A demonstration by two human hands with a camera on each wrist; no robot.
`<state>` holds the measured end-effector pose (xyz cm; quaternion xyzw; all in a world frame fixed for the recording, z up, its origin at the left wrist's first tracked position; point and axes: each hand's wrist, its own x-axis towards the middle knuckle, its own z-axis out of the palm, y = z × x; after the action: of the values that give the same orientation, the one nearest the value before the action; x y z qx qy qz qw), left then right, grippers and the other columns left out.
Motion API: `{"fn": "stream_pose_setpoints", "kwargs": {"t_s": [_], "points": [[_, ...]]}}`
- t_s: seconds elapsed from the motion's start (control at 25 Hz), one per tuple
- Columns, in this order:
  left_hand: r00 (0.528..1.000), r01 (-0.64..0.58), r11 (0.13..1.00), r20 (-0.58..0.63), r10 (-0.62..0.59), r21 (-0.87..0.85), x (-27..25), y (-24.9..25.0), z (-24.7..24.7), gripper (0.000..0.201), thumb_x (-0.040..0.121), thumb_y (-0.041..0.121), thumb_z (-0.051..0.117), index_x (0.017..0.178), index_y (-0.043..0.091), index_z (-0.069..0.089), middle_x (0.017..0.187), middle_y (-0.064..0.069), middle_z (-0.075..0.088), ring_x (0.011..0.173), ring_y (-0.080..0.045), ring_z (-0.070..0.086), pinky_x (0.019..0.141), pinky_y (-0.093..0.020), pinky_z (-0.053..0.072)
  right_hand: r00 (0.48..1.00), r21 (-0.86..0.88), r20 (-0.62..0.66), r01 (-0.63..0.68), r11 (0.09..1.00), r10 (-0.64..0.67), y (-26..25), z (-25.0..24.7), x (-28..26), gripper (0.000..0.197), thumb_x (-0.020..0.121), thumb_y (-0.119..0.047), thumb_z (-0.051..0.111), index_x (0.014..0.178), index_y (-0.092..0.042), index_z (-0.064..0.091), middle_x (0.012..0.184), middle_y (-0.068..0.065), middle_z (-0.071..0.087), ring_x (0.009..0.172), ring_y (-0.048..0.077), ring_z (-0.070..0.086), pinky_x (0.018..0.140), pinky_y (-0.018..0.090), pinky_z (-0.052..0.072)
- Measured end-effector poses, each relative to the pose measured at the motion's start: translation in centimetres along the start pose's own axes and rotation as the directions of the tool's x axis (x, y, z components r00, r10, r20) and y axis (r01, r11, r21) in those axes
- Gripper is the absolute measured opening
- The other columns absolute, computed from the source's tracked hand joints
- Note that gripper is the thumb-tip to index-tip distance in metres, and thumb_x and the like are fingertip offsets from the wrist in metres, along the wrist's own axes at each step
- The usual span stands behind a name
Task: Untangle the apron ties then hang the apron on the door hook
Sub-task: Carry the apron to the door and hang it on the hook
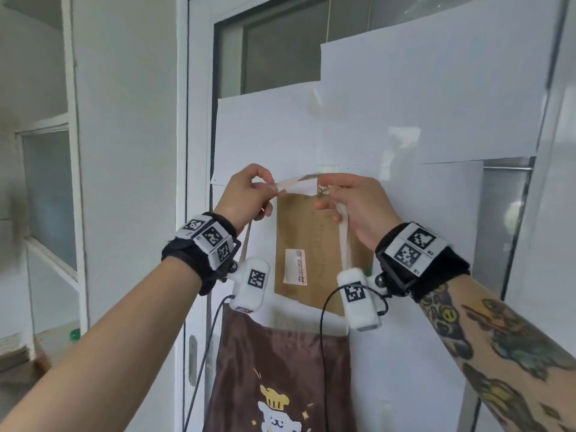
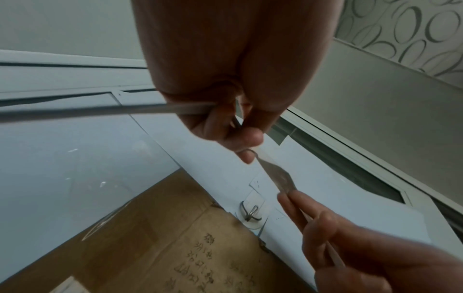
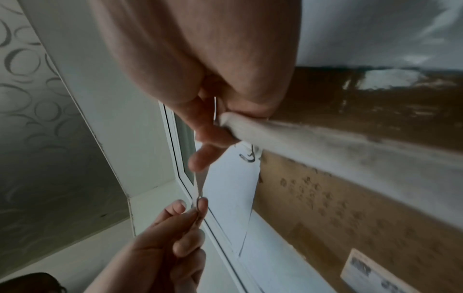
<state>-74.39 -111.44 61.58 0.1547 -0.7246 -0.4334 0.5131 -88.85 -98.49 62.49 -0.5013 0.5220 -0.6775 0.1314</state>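
Here both forearms are raised toward the door (image 1: 199, 151). The left hand (image 1: 246, 194) pinches the cream neck strap (image 1: 291, 183) between thumb and fingertips; the right hand (image 1: 358, 207) curls its fingers round the same flat woven strap, stretched between the hands just beside the bent wire hook (image 2: 250, 212). The brown apron (image 1: 280, 378), soft and creased with a printed bear, hangs below over cardboard (image 1: 311, 232) and white paper sheets (image 1: 405, 120).

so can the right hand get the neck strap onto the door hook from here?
Probably yes: the right hand pinches the neck strap right beside the door hook, which looks bare, with nothing between them.
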Motion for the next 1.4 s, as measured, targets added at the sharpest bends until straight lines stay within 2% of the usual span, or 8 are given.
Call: {"fn": "stream_pose_setpoints", "kwargs": {"t_s": [0.12,0.28,0.4,0.52,0.88,1.0,1.16,1.4], "points": [[0.998,-0.067,0.993,-0.003,0.068,0.096,2.6,-0.6,1.2,0.023,0.080,-0.003,0.049,0.076,0.014,0.064,0.072,-0.017,0.064,0.046,-0.014,0.052,0.045,-0.024,0.038,0.999,-0.101,-0.041,-0.017,0.995,0.013,-0.2,0.5,2.0,0.032,0.085,0.008,0.046,0.111,0.000,0.063,0.110,0.014,0.062,0.075,0.026,0.070,0.045,0.027,0.042],[0.994,-0.086,0.988,0.073,0.077,0.125,4.9,-2.2,2.4,0.019,0.083,0.005,0.056,0.092,0.015,0.070,0.077,-0.004,0.064,0.049,-0.005,0.051,0.052,-0.020,0.039,0.991,-0.250,-0.133,-0.049,0.967,0.016,0.5,0.6,3.7,0.026,0.081,-0.002,0.057,0.106,-0.006,0.064,0.083,0.013,0.070,0.065,0.021,0.068,0.045,0.026,0.048],[0.982,-0.102,0.982,0.171,0.075,0.158,5.5,-3.5,3.3,0.024,0.084,0.010,0.060,0.106,0.012,0.070,0.099,-0.002,0.067,0.077,-0.007,0.059,0.071,-0.021,0.048,0.980,-0.433,-0.198,-0.081,0.898,-0.007,1.5,1.0,4.0,0.025,0.078,-0.006,0.057,0.101,-0.013,0.066,0.066,0.010,0.072,0.055,0.020,0.068,0.047,0.025,0.049],[0.976,-0.111,0.985,0.200,0.083,0.129,5.4,-4.6,3.9,0.016,0.083,0.023,0.066,0.096,0.019,0.074,0.101,0.000,0.074,0.098,-0.015,0.066,0.091,-0.032,0.051,0.970,-0.501,-0.232,-0.059,0.864,-0.068,1.8,1.5,3.5,0.019,0.083,-0.008,0.055,0.095,-0.017,0.066,0.066,0.011,0.072,0.044,0.012,0.064,0.043,0.019,0.048],[0.978,-0.090,0.994,0.191,0.078,0.057,3.4,-5.8,4.7,0.008,0.084,0.020,0.064,0.079,0.017,0.059,0.066,0.000,0.061,0.054,-0.013,0.057,0.058,-0.028,0.047,0.968,-0.607,-0.225,-0.047,0.793,-0.115,5.2,1.1,1.4,0.009,0.085,-0.021,0.058,0.091,-0.015,0.058,0.071,0.007,0.072,0.061,0.020,0.071,0.064,0.039,0.061],[0.975,-0.070,0.997,0.212,0.060,0.038,1.8,-6.3,5.0,0.010,0.088,0.021,0.058,0.083,0.013,0.060,0.070,0.000,0.068,0.054,-0.012,0.061,0.065,-0.031,0.053,0.974,-0.637,-0.213,-0.079,0.767,-0.076,6.4,1.0,0.2,0.008,0.082,-0.032,0.059,0.076,-0.026,0.058,0.078,0.003,0.070,0.077,0.022,0.069,0.076,0.047,0.059],[0.959,-0.015,0.999,0.282,0.004,0.035,0.3,-7.6,5.0,0.015,0.091,0.020,0.056,0.081,0.011,0.062,0.069,0.002,0.068,0.056,-0.011,0.059,0.071,-0.032,0.054,0.979,-0.650,-0.202,-0.136,0.748,0.003,7.4,1.0,-1.4,0.010,0.082,-0.028,0.061,0.075,-0.021,0.061,0.083,0.007,0.070,0.080,0.027,0.068,0.080,0.048,0.057],[0.934,0.075,0.989,0.338,-0.114,0.126,-1.7,-11.0,3.1,0.027,0.092,0.021,0.052,0.069,0.013,0.062,0.073,-0.007,0.068,0.071,-0.020,0.064,0.076,-0.033,0.053,0.979,-0.720,-0.154,-0.206,0.662,0.137,9.6,0.9,-4.0,0.018,0.086,-0.024,0.057,0.077,-0.009,0.063,0.065,0.001,0.065,0.067,0.018,0.063,0.064,0.028,0.047]]}}
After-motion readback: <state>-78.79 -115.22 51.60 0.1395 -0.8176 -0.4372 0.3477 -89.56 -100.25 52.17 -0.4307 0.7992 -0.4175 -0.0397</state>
